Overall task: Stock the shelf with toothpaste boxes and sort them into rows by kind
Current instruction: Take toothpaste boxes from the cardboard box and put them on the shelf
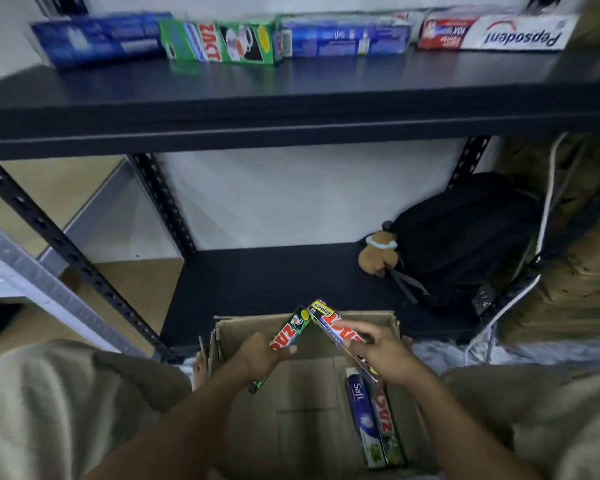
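Approx 4 boxes on top shelf [291,98], left hand [257,355] gripping green box [293,329], right hand [383,355] gripping red box [336,327], 2 left in carton [305,410].

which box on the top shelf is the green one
The green Zact box, second from the left on the top shelf. Blue boxes flank it, and a red-and-white Pepsodent box sits at the right end.

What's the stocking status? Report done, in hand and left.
Done: four boxes lie along the upper shelf: blue box, green Zact box, second blue box, Pepsodent box. In hand: left hand holds a green box; right hand a red-and-white box. Left: Safi box and another in the carton.
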`<action>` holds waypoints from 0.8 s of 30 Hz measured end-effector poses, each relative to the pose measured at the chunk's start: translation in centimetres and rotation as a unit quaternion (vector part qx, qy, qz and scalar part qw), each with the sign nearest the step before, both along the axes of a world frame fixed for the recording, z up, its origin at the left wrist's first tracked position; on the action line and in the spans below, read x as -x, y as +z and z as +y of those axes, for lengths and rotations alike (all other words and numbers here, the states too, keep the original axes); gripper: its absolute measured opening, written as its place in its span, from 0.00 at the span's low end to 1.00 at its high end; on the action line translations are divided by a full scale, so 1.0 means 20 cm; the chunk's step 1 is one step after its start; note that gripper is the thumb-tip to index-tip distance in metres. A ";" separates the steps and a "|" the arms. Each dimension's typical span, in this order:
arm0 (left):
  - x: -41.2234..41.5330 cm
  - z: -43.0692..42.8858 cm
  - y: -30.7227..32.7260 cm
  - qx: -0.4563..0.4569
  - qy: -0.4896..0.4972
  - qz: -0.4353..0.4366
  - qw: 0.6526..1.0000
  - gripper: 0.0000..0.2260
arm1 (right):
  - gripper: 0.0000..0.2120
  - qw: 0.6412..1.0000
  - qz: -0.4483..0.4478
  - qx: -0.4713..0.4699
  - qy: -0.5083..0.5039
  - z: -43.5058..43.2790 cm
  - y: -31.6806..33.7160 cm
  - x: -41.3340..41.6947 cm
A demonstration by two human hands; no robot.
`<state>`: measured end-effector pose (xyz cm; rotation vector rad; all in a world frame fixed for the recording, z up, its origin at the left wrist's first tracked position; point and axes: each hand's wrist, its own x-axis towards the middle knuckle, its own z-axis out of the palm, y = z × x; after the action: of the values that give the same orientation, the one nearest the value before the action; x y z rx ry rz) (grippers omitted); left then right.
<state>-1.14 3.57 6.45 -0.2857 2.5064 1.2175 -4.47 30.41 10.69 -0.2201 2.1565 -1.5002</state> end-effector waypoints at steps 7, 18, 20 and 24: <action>-0.13 -0.02 0.53 -0.004 -0.051 0.152 0.987 0.23 | 0.18 0.989 0.130 0.056 -0.040 0.01 0.33 -0.07; -0.34 -0.07 1.12 0.090 -0.032 0.343 0.935 0.20 | 0.16 0.946 0.301 0.111 -0.046 0.01 0.99 -0.08; -0.34 -0.07 1.21 0.095 -0.027 0.366 0.925 0.20 | 0.16 0.937 0.332 0.100 -0.032 0.01 1.11 -0.09; -0.30 -0.08 1.41 0.119 -0.027 0.400 0.909 0.20 | 0.16 0.923 0.384 0.032 -0.005 0.04 1.32 -0.04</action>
<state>4.77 1.97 34.68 0.3001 3.3352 1.1551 -3.59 31.16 37.09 -0.9612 2.6799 -1.6684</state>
